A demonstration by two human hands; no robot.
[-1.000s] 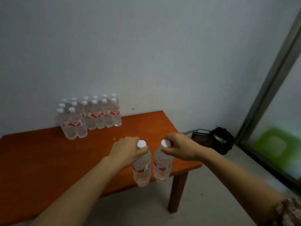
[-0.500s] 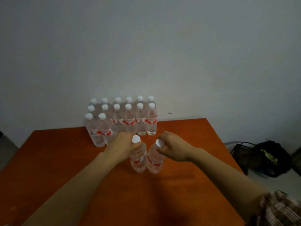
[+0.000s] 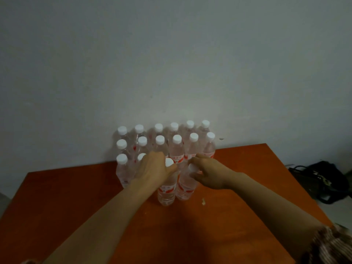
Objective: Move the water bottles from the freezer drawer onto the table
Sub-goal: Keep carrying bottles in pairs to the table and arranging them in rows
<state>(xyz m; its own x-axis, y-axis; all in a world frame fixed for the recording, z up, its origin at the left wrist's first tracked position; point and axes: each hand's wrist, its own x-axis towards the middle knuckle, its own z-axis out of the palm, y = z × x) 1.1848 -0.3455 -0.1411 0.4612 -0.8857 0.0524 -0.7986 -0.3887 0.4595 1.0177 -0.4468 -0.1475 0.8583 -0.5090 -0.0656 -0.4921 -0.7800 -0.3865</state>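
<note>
My left hand [image 3: 152, 171] grips the neck of a clear water bottle [image 3: 167, 191] with a white cap and a red label. My right hand [image 3: 208, 173] grips the neck of a second such bottle [image 3: 185, 188] just to its right. Both bottles stand upright with their bases on the orange wooden table [image 3: 190, 235], side by side and touching. They sit directly in front of a block of several identical bottles [image 3: 178, 149] lined up in rows against the wall. The freezer drawer is out of view.
A grey wall rises right behind the bottle rows. A small pale scrap [image 3: 203, 201] lies on the table right of the held bottles. On the floor beyond the table's right edge lies a dark bag [image 3: 322, 180]. The table's near half is bare wood.
Both hands carried the two bottles forward over the table, from its front edge up to the rows by the wall, and lowered them onto the wood. The view turned left.
</note>
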